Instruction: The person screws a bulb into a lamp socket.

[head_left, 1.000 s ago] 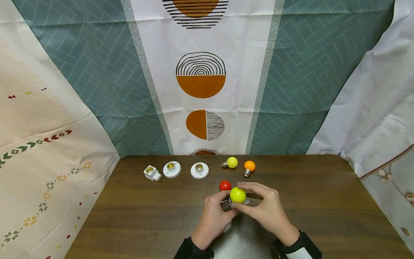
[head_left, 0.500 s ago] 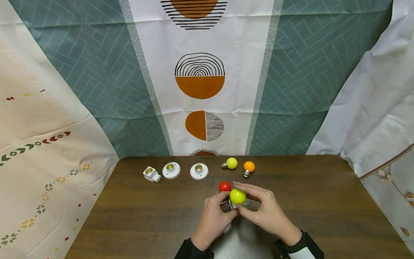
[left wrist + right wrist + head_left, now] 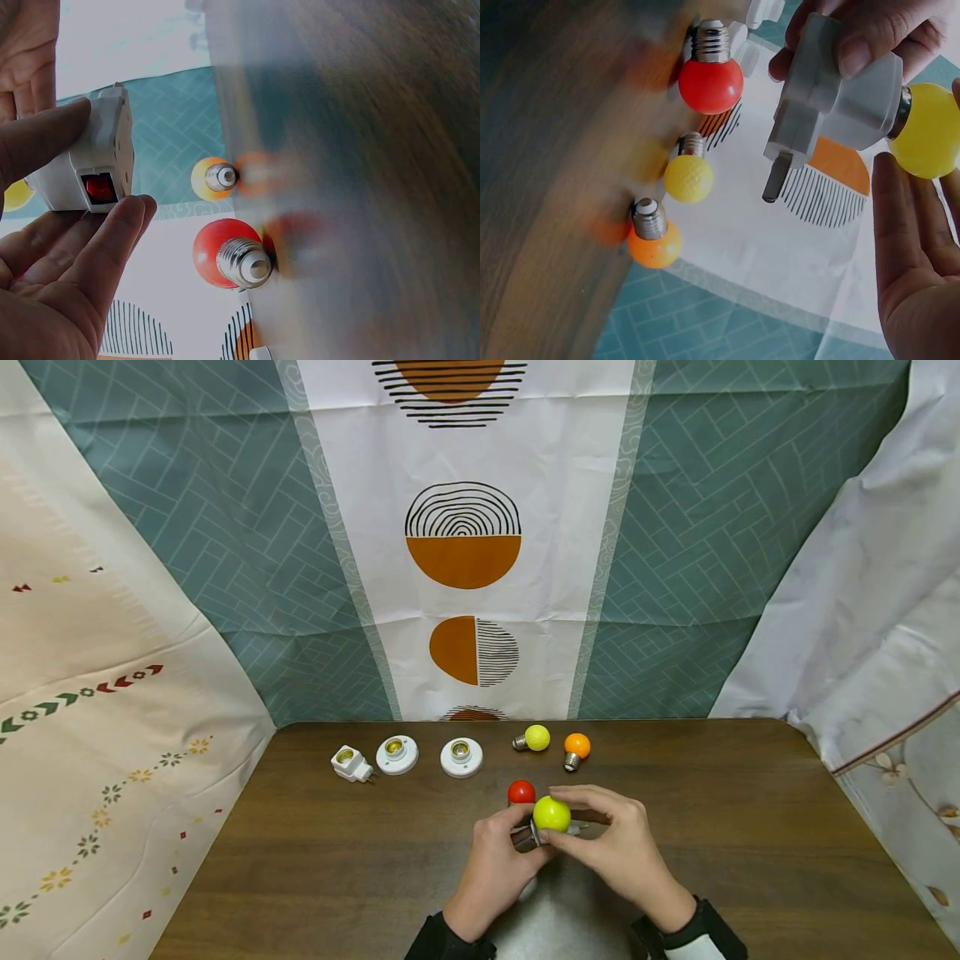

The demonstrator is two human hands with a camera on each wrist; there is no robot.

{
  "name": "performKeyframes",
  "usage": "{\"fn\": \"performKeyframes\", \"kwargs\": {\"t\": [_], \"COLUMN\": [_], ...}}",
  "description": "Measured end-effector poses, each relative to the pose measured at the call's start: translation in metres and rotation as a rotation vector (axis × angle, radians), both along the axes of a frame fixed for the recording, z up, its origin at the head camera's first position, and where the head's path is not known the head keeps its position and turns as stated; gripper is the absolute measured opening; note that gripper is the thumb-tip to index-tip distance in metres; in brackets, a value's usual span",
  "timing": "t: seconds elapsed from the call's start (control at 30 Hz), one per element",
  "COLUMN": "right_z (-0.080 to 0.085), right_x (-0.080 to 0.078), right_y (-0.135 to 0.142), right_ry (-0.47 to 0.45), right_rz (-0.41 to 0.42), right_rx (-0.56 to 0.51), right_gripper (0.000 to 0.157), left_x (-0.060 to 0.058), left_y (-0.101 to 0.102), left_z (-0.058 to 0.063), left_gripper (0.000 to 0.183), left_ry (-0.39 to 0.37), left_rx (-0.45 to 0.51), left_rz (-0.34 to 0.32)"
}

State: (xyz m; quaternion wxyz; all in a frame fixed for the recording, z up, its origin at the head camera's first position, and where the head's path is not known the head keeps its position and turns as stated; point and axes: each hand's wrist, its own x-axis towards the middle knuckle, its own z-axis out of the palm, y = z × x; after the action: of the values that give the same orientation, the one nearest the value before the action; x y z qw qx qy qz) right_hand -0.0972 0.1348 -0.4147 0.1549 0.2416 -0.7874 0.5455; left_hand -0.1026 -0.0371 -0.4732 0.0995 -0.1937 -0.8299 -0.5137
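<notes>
Head view: right grip (image 3: pixel 622 839) has shifted around the held yellow bulb (image 3: pixel 552 814).

Held yellow bulb (image 3: pixel 16 196) cut off, left wrist view; tabletop (image 3: pixel 375 187) blurred there.

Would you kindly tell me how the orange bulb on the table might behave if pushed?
The orange bulb would probably roll in a curve, as its round globe looks wider than its metal base. The smooth-looking globe may be slippery, while the threaded metal base would likely give a surer hold.
</notes>
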Motion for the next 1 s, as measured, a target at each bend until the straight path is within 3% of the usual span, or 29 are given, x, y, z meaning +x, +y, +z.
{"fn": "performKeyframes", "kwargs": {"t": [0.17,0.4,0.53,0.77,1.0], "right_z": [-0.017,-0.018,-0.011,0.017,0.019], "right_x": [-0.007,-0.009,-0.005,0.005,0.006], "right_y": [0.004,0.008,0.006,0.000,-0.002], "right_ry": [-0.012,-0.026,-0.018,-0.005,-0.005], "right_rz": [-0.008,0.100,0.140,0.127,0.059], "right_rx": [0.034,0.092,0.111,0.095,0.065], "right_gripper": [0.049,0.056,0.058,0.050,0.042], "left_x": [0.000,-0.001,-0.001,-0.001,-0.001], "left_y": [0.000,0.001,0.001,0.001,0.001], "left_z": [-0.001,-0.002,-0.002,-0.003,-0.002], "left_gripper": [0.035,0.035,0.037,0.036,0.035], "left_ry": [0.009,0.030,0.023,0.033,0.038], "left_rx": [-0.004,0.007,0.009,0.002,-0.029], "left_rz": [-0.002,-0.001,0.002,0.000,0.010]}}
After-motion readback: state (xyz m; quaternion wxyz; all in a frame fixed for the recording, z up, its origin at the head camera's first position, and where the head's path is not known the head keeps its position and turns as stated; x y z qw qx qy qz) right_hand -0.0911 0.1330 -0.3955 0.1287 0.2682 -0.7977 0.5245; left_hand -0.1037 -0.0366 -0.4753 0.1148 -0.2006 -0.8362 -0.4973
